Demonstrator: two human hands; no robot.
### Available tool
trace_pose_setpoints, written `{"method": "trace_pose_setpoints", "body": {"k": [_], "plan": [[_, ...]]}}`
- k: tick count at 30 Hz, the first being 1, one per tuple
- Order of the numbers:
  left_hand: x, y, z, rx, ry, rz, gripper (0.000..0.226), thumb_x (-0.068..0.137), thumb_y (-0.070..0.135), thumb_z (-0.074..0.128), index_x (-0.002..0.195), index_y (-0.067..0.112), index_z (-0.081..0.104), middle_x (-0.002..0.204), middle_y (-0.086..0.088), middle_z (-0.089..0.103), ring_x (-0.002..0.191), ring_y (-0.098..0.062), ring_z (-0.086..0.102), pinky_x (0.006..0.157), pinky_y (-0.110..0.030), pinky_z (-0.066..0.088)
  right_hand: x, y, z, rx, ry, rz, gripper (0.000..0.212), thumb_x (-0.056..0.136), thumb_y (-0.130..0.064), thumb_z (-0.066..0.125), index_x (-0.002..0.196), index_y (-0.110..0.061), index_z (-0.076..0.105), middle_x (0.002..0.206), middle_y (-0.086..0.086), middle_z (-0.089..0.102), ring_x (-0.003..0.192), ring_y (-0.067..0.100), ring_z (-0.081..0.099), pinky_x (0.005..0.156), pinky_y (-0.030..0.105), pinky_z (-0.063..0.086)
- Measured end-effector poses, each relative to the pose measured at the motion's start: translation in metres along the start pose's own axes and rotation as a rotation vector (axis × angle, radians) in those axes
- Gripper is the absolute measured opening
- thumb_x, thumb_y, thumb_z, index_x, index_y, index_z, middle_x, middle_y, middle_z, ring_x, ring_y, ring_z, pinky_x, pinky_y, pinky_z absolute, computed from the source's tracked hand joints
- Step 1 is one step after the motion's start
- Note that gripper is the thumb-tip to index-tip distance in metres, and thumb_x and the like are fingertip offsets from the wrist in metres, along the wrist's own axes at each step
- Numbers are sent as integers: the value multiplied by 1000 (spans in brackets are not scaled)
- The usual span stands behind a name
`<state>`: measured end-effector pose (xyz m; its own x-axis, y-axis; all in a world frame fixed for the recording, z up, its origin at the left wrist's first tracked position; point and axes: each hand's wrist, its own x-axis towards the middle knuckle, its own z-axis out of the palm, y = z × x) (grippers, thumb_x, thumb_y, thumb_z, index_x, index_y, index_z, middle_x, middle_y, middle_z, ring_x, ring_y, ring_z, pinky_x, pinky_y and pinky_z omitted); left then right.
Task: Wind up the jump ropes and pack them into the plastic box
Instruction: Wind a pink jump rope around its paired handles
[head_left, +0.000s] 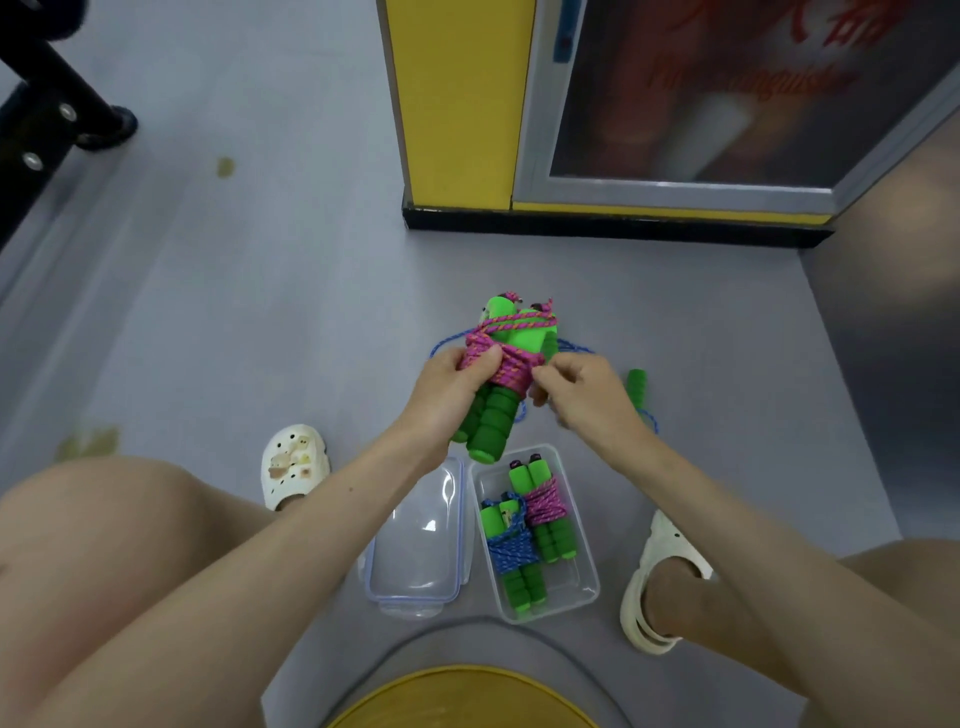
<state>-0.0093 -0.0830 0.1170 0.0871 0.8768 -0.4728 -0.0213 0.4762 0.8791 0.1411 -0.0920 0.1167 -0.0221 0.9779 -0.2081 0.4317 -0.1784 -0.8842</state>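
Note:
My left hand (457, 384) grips a pink jump rope (501, 364) wound around its pair of green handles, held above the floor. My right hand (576, 387) pinches the pink cord at the bundle's right side. Below, the clear plastic box (582, 587) holds two wound ropes: a blue one (511, 553) and a pink one (545, 506). A loose blue rope (576, 345) with a green handle (637, 384) lies on the floor behind my hands.
The box's clear lid (415, 545) lies left of the box. My knees and white sandals (293, 465) flank the box. A yellow pillar (457, 104) and a framed cabinet stand ahead. Grey floor spreads to the left.

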Motion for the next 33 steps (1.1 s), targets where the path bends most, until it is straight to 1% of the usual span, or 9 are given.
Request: {"method": "trace_pose_setpoints", "body": {"k": [2, 4, 6, 12, 17, 22, 28, 30, 33], "plan": [[-2, 1, 3, 206, 56, 156, 8, 94, 25, 57, 87, 24, 61, 85, 1, 67, 79, -15, 63, 73, -29, 52, 0, 4, 3, -71, -11, 26, 45, 93, -33, 54, 68, 3, 60, 59, 15, 58, 45, 8, 43, 52, 28, 36], [-2, 1, 6, 262, 61, 205, 8, 94, 26, 57, 86, 28, 58, 85, 4, 66, 78, -11, 63, 71, -25, 51, -2, 3, 1, -126, 4, -3, 45, 94, -37, 52, 64, -3, 58, 56, 7, 57, 45, 5, 45, 53, 25, 39], [-4, 1, 8, 160, 43, 150, 9, 95, 26, 56, 87, 24, 60, 81, 3, 67, 73, -9, 64, 64, -22, 50, -3, 1, -1, -64, 20, -31, 40, 95, -32, 52, 61, -11, 56, 53, -2, 54, 44, 3, 46, 50, 17, 38], [0, 2, 3, -198, -3, -120, 38, 95, 28, 55, 105, -7, 64, 85, -20, 69, 68, -28, 67, 59, -30, 54, -1, -1, 2, 84, 15, -51, 37, 96, -22, 52, 63, -7, 56, 69, 11, 58, 54, 9, 57, 64, 31, 51], [2, 4, -5, -330, 24, -308, 33, 93, 28, 58, 103, -3, 64, 83, -17, 69, 65, -27, 68, 52, -31, 55, -1, 1, 5, 266, -109, 10, 37, 96, -14, 51, 60, -8, 52, 87, 13, 45, 71, 17, 60, 81, 30, 56], [8, -2, -6, -216, 37, -212, 44, 93, 30, 58, 110, -11, 62, 94, -26, 68, 72, -30, 67, 57, -30, 55, 1, 7, 5, 313, -152, 84, 40, 97, -18, 51, 58, -9, 53, 87, 15, 53, 73, 17, 61, 85, 33, 54], [9, -4, -7, -248, 24, -321, 40, 92, 29, 60, 107, -7, 62, 88, -23, 69, 63, -28, 68, 51, -30, 54, -2, 11, -3, 153, -218, -10, 41, 97, -18, 50, 56, -13, 52, 78, 2, 53, 79, 17, 55, 85, 33, 46], [10, -12, -2, -134, 74, -255, 41, 93, 31, 59, 106, -8, 63, 92, -25, 69, 71, -31, 69, 58, -33, 56, -3, 13, 0, 120, -217, 49, 41, 97, -22, 49, 59, -9, 55, 72, -2, 57, 76, 14, 56, 86, 33, 47], [9, -27, 10, -47, 115, -215, 37, 94, 36, 56, 105, 0, 61, 99, -21, 70, 82, -31, 69, 68, -34, 57, -1, 14, 3, 115, -221, 246, 46, 99, -33, 44, 67, -4, 60, 72, 4, 63, 71, 14, 60, 79, 28, 52]]}}
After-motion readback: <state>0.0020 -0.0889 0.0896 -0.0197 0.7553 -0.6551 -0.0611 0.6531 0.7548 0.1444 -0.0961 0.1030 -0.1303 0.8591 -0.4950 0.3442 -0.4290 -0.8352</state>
